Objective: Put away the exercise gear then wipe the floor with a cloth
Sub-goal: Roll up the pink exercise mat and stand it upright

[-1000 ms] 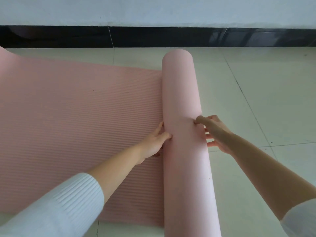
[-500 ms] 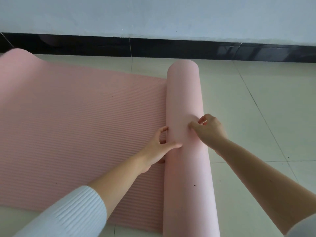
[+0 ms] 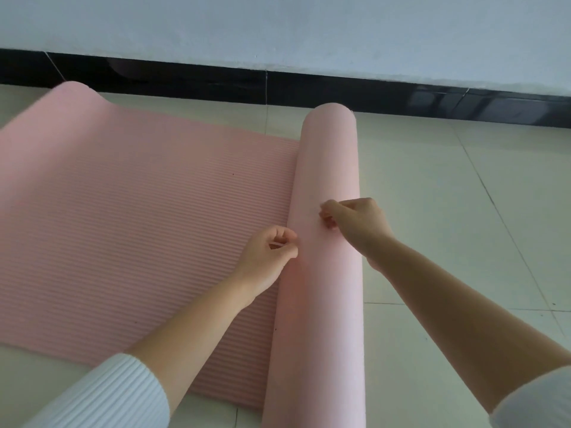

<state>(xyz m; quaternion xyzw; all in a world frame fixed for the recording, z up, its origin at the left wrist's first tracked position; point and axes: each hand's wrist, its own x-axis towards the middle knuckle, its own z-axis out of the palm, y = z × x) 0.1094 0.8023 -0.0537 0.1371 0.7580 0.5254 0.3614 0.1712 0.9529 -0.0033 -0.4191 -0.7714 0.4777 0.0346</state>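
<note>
Pink exercise mat lies half unrolled on the floor, left of frame; left hand, fingers curled on nothing, touches the roll at centre; right hand presses curled fingertips on top, gripping nothing. Soft, light, springy foam, I judge: spread palms wide across the roll
</note>
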